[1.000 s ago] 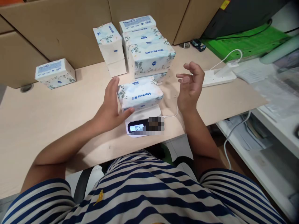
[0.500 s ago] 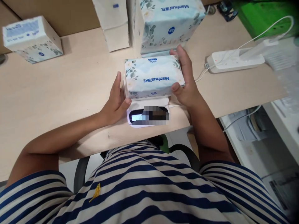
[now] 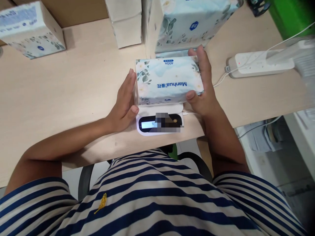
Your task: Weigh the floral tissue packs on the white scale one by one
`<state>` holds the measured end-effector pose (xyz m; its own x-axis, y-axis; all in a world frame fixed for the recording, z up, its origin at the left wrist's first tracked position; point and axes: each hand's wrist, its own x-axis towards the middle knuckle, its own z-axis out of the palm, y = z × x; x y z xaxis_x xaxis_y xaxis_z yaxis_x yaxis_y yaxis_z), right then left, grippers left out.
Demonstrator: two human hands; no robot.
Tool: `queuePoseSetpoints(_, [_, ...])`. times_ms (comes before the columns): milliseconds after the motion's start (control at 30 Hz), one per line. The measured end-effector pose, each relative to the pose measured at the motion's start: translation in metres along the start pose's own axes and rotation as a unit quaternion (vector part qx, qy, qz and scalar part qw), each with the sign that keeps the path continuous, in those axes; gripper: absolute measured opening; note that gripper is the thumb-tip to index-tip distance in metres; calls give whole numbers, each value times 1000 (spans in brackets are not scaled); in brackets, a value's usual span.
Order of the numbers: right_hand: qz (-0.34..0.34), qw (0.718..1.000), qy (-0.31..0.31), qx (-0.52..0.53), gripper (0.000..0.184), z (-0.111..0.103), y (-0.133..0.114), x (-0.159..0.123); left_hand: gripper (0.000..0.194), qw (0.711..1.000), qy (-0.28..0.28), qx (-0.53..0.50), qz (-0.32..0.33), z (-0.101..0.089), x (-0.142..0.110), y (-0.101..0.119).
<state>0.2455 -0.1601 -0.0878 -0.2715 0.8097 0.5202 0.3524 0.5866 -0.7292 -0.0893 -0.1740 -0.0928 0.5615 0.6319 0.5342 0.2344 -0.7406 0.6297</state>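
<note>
At the near edge of the desk [image 3: 81,82], I am logging the following, nearest first.

- Striped shirt [image 3: 147,196], navy and off-white: filling the foreground, a small yellow figure [image 3: 101,203] showing on its front.
- White scale [image 3: 161,108], one: standing close to the desk's front edge, its panel facing the shirt. Its display [image 3: 147,125] is glowing; blurred blocks are hiding part of the reading.
- Left hand [image 3: 124,101]: grip released, fingers and thumb spreading along the left end of the tissue pack. Whether they are touching it, I am unable to tell.
- Right hand [image 3: 205,90]: grip grasping the right end of the same pack, the thumb lying at its near corner.
- Tissue pack [image 3: 169,75], white and pale blue, floral, marked "Manhua": sitting over the scale's platform, its lettering appearing upside down from here.
- Power strip [image 3: 265,64], white: lying to the right, a small red light showing.
- Floral pack [image 3: 34,36], single: standing at far left.
- Plain white packs [image 3: 125,28]: standing behind the scale, beside the larger stack of floral packs [image 3: 192,31].
- Cardboard [image 3: 81,11], brown: standing behind everything at left.
</note>
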Motion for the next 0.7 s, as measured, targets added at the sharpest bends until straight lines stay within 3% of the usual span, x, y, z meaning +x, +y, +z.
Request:
queuePoseSetpoints(200, [5, 1000, 1, 21, 115, 3, -4, 2, 98, 1000, -24, -9, 12, -2, -2, -6])
queuePoseSetpoints(433, [22, 999, 32, -26, 115, 7, -8, 2, 88, 995, -29, -42, -85, -6, -4, 5])
queuePoseSetpoints(700, [50, 989, 117, 76, 89, -4, -16, 6, 85, 987, 6, -89, -133, -5, -11, -7])
